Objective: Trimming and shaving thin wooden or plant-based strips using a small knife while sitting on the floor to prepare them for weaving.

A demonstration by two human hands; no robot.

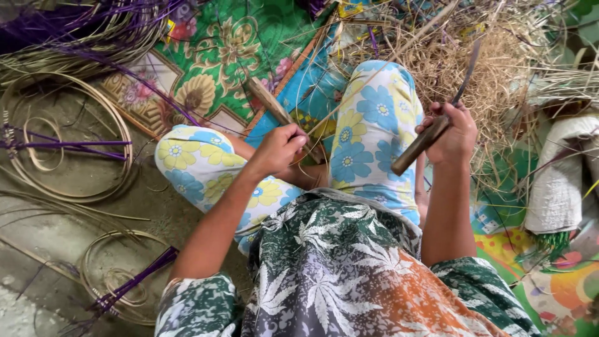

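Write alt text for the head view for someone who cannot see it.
A seated person's right hand grips a wooden-handled knife, blade up, while the left hand holds a wooden stick over flower-print trousers. Coiled cane strips, some purple, lie left; dry shavings upper right.

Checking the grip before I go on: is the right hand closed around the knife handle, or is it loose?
Closed. The right hand has its fingers wrapped round the wooden handle of the knife, blade pointing up and away.
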